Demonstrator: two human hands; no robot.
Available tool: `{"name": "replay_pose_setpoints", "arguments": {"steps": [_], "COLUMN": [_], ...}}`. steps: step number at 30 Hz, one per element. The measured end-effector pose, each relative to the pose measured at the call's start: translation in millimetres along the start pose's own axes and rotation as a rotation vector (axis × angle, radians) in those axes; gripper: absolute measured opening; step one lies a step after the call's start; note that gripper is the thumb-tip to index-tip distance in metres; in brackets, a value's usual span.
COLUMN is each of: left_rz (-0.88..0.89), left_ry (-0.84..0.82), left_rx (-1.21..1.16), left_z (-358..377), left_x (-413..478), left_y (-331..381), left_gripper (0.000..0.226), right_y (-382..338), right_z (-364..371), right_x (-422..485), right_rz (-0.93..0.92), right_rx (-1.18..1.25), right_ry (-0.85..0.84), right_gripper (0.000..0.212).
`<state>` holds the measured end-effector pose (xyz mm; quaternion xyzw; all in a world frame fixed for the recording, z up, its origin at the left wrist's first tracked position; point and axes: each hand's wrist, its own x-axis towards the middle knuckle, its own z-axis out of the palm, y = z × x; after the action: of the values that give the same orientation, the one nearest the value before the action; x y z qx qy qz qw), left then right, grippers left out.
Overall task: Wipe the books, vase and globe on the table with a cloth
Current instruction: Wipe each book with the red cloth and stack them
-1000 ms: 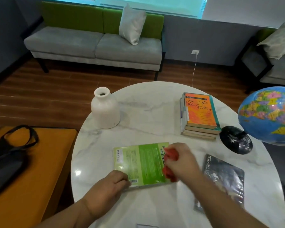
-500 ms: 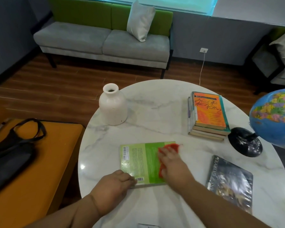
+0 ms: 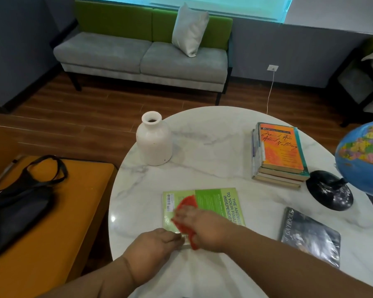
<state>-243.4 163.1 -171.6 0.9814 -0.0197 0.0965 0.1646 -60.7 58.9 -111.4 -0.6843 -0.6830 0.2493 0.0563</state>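
Observation:
A green book (image 3: 215, 203) lies flat near the front of the round marble table (image 3: 213, 147). My right hand (image 3: 205, 229) presses a red cloth (image 3: 186, 204) onto the book's left half. My left hand (image 3: 153, 248) holds the book's near left corner with curled fingers. A white vase (image 3: 154, 139) stands at the table's left edge. A stack of books (image 3: 278, 151) with an orange cover on top sits at the right. The globe (image 3: 362, 158) on its black base (image 3: 329, 190) stands at the far right. A dark book (image 3: 310, 235) lies near the right front.
An orange bench (image 3: 52, 222) with a black bag (image 3: 15, 203) stands left of the table. A grey and green sofa (image 3: 142, 54) with a white cushion is at the back wall. A chair (image 3: 362, 82) stands at the back right.
My right hand has swept the red cloth from the book's right edge across to its left half. My left hand has stayed on the near left corner. The view shifted.

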Motion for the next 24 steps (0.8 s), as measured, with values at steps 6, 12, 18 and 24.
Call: {"name": "replay_pose_setpoints", "arguments": {"steps": [6,12,18,24], "left_rz": [0.023,0.013,0.007,-0.025], "left_ry": [-0.005,-0.008,-0.029,-0.028], "left_rx": [0.021,-0.015,-0.001,-0.006], "left_z": [-2.4,-3.3,-4.5,-6.5], "left_x": [0.8,-1.2,0.8,2.4], "left_y": [-1.7,-2.2,-1.8,-1.0], "left_gripper": [0.039,0.036,0.038,0.035], "right_y": [22.0,-1.6,14.8,73.5], "right_z": [-17.1,7.5,0.1,-9.7], "right_x": [26.0,39.3,48.3,-17.5], "right_rz": [0.036,-0.154,-0.05,0.566], "right_rx": [-0.029,-0.186,-0.04,0.153], "right_ry": [-0.013,-0.105,0.014,0.38], "right_gripper": [0.065,0.056,0.058,0.057]}}
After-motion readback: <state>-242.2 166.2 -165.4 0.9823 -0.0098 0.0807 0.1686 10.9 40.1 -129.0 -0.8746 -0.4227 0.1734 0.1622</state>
